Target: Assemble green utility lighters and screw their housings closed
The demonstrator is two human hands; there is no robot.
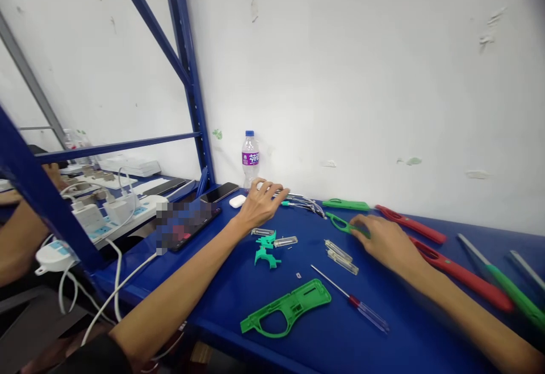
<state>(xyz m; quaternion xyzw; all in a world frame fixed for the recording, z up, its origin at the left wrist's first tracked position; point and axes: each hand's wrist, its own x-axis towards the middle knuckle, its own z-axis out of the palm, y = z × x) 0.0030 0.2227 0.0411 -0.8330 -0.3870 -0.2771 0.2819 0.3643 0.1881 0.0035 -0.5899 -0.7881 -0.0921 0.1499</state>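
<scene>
My left hand is over a bundle of thin wires with teal ends, its fingers spread and bent; nothing shows in them. At the right, my right hand has its fingers on a green casing half with a loop handle, partly covering it. Between the hands lie teal trigger pieces, small clear tanks and a tiny pale part. Closer to me are an open green lighter casing half, inside up, and a screwdriver with a clear and red handle.
Red casing pieces, another green casing and green-handled long lighters lie along the back and right. A bottle, phones, a white case and a power strip are left, beside a blue frame post.
</scene>
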